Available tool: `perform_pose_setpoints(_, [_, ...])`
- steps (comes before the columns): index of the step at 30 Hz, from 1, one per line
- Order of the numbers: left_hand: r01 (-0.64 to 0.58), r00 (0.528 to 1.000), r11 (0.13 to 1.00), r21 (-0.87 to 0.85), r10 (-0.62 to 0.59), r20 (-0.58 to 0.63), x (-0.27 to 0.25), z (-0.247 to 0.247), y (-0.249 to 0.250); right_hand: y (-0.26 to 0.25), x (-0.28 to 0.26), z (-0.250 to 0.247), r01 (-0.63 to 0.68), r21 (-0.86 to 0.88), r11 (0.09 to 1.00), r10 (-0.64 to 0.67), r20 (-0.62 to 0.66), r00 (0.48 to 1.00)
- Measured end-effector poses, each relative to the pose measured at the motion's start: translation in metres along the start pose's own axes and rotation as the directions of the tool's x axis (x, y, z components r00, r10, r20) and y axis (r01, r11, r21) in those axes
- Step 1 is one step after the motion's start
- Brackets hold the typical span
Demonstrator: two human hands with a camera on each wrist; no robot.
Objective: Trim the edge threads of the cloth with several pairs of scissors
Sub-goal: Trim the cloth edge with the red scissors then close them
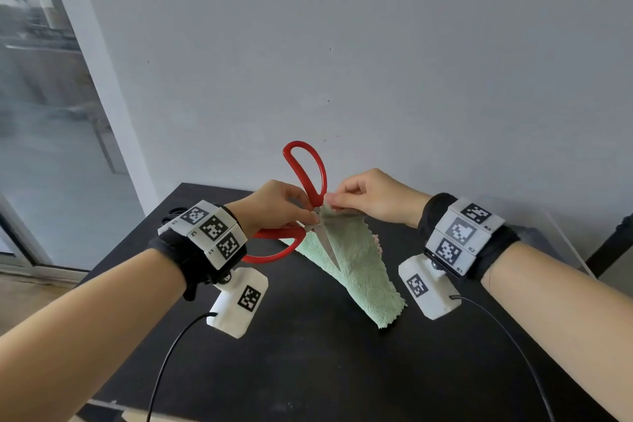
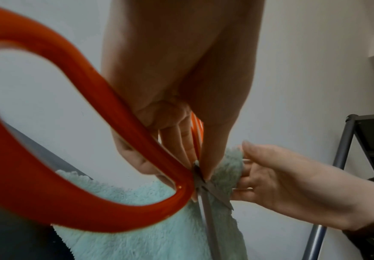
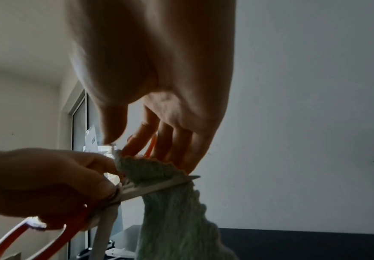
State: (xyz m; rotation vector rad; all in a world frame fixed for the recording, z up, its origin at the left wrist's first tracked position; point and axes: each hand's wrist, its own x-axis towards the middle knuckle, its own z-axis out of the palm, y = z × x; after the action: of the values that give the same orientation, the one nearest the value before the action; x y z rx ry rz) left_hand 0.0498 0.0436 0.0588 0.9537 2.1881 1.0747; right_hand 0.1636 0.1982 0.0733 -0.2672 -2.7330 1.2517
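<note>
My left hand [image 1: 277,205] pinches the red-handled scissors [image 1: 321,181] close to their pivot, not through the loops. The scissors stand wide open: one loop points up, the other [image 1: 274,255] lies under my wrist. A steel blade [image 1: 329,247] runs down across the mint-green fluffy cloth [image 1: 363,271]. My right hand [image 1: 373,195] pinches the cloth's top corner right beside the pivot, and the cloth hangs down to the black table [image 1: 308,370]. From the left wrist, the blades [image 2: 212,191] cross over the cloth [image 2: 137,242]. From the right wrist, one blade [image 3: 159,187] lies across the cloth [image 3: 170,219].
A grey wall rises just behind the table. A glass door [image 1: 41,113] is at the left. A dark metal rack [image 2: 346,149] stands to the right. A small pink thing [image 1: 377,240] peeks out behind the cloth. Dark objects [image 1: 171,214] lie at the table's back left corner.
</note>
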Motion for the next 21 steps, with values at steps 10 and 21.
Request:
perform_pose_setpoints(10, [-0.079, 0.997, 0.995, 0.059, 0.078, 0.002, 0.004, 0.0, 0.001, 0.006, 0.012, 0.005, -0.061, -0.013, 0.998, 0.062, 0.019, 0.998])
perform_pose_setpoints(21, [-0.101, 0.994, 0.994, 0.053, 0.099, 0.036, 0.007, -0.005, 0.0, 0.001, 0.013, 0.002, -0.022, -0.233, 0.972, 0.063, 0.172, 0.983])
